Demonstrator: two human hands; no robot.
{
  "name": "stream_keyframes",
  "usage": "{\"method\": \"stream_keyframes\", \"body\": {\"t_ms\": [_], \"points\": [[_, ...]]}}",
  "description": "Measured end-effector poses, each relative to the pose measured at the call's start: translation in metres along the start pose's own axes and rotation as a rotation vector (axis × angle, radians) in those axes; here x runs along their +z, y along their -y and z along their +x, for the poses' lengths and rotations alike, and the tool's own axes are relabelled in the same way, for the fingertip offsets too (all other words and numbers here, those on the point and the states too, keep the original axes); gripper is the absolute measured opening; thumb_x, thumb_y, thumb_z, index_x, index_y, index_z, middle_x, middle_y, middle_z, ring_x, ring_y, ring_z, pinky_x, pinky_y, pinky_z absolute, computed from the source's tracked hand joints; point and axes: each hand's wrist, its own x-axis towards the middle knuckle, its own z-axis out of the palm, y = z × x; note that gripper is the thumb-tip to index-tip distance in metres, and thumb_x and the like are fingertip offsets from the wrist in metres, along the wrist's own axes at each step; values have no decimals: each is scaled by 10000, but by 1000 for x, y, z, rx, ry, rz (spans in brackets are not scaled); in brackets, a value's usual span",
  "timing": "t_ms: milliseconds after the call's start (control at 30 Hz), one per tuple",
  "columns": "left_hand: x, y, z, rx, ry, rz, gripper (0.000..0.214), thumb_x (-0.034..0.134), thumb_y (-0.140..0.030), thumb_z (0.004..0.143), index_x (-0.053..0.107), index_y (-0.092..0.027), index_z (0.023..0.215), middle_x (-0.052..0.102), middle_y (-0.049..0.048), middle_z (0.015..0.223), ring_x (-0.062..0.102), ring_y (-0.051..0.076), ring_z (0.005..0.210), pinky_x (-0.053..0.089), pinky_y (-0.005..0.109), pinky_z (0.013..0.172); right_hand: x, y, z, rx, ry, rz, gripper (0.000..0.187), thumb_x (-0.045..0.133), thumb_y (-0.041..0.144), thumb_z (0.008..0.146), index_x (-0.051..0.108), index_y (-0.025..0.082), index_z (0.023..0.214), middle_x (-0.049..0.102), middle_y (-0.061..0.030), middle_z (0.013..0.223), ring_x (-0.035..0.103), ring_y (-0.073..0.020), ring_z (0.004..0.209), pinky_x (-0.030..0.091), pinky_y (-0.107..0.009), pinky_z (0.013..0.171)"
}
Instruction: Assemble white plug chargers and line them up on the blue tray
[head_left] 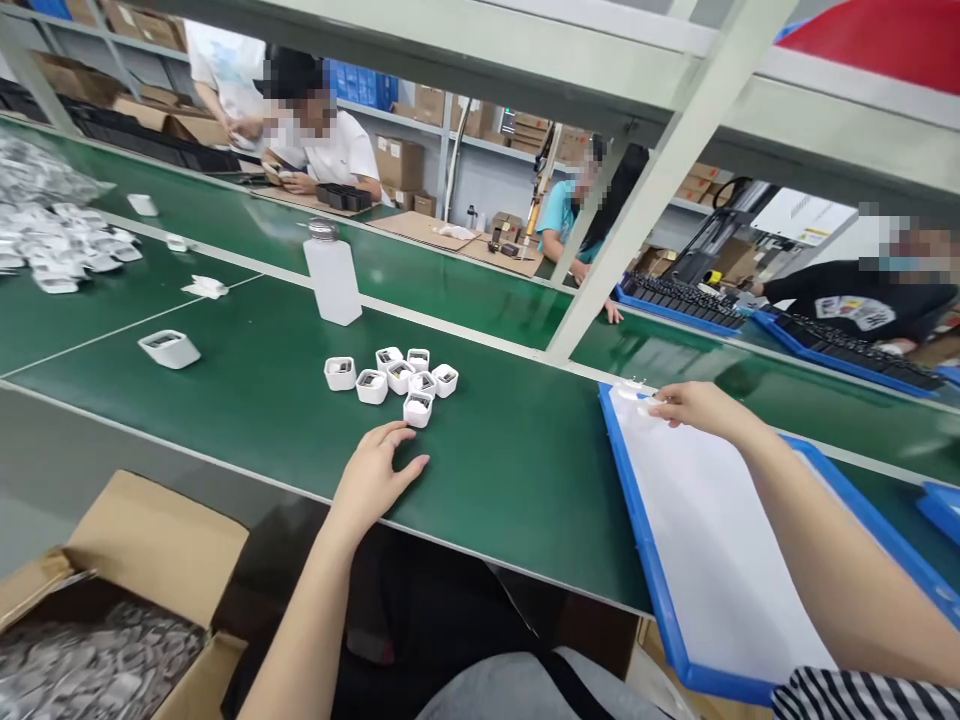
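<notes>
Marks on the shelf boxes (399,162) at the back and, farther right, on a white machine (802,215) are too small to be read. The grip of the left hand (375,470) is held apart, thumb and fingers spread, at the front of the green table (517,470); whether the white case (417,417) just beyond its fingertips is touched cannot be told. By the right hand (705,408), a small white piece (651,407) is pinched between thumb and fingers at the far end of a blue tray (640,520) with a white bed. At the left of the table, a single hollow white object (174,353) is set apart. Near the middle, eight open-topped white cases are clustered in front of a white bottle (334,285), with dark and pale parts seen inside.
</notes>
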Motion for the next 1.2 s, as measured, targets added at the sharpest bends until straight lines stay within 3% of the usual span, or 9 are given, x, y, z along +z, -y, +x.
{"method": "stream_keyframes", "body": {"t_ms": [333, 500, 600, 700, 767, 833, 1033, 1100, 1200], "points": [[-1, -1, 0, 9, 5, -3, 287, 464, -397, 696, 540, -194, 884, 556, 61, 1034, 462, 225, 1002, 405, 361, 825, 39, -14, 9, -9, -197, 330, 215, 502, 392, 617, 510, 177, 625, 621, -57, 645, 579, -198, 661, 414, -274, 572], [0, 0, -1, 9, -32, -24, 284, 470, -399, 692, 542, -201, 881, 555, 60, 1025, 469, 225, 990, 407, 362, 820, 47, -16, 13, 34, -165, 492, 239, 524, 337, 623, 490, 148, 766, 614, -75, 675, 593, -196, 656, 449, -282, 565], [1, 1, -2, 23, -48, -38, 275, 471, -388, 696, 541, -202, 885, 553, 60, 1022, 471, 221, 987, 398, 367, 833, 35, -16, 10, 30, -158, 342, 257, 521, 341, 645, 493, 151, 817, 614, -56, 622, 591, -193, 565, 437, -296, 546], [1, 0, -3, 32, -46, -49, 264, 476, -364, 699, 539, -194, 892, 549, 59, 1022, 470, 212, 987, 389, 369, 848, 15, -5, 4, -54, -300, 135, 260, 475, 411, 681, 511, 179, 794, 614, -53, 580, 582, -199, 521, 409, -309, 539], [0, 0, -3, 32, -51, -59, 257, 484, -344, 698, 540, -185, 892, 546, 64, 1023, 471, 207, 986, 388, 368, 851, 5, 14, 3, -144, -348, 128, 269, 422, 434, 711, 517, 197, 796, 616, -49, 581, 586, -195, 545, 407, -298, 539], [0, -2, -3, 34, -70, -76, 243, 495, -319, 695, 543, -178, 887, 546, 67, 1019, 473, 203, 983, 389, 369, 852, 3, 42, 6, -236, -285, 154, 258, 405, 419, 720, 523, 202, 794, 625, -44, 619, 593, -188, 587, 422, -288, 568], [-3, -8, -12, 42, -209, -208, 179, 542, -238, 659, 547, -180, 829, 553, 65, 992, 483, 193, 961, 391, 380, 843, 35, 148, 43, -608, -54, 177, 346, 447, 430, 667, 531, 180, 891, 613, -77, 899, 563, -222, 832, 433, -335, 720], [-7, -4, -15, 5, -300, -317, 161, 536, -212, 661, 536, -185, 820, 537, 65, 1021, 479, 180, 976, 382, 371, 854, 50, 178, 63, -646, -47, 265, 342, 448, 420, 661, 535, 182, 890, 599, -82, 947, 549, -228, 868, 420, -350, 754], [-18, 15, -19, -159, -472, -435, 160, 517, -191, 670, 515, -190, 831, 503, 71, 1062, 473, 173, 996, 373, 369, 858, 72, 214, 99, -536, -93, 541, 223, 483, 345, 618, 553, 191, 764, 612, -73, 916, 543, -237, 881, 391, -365, 805]]}}
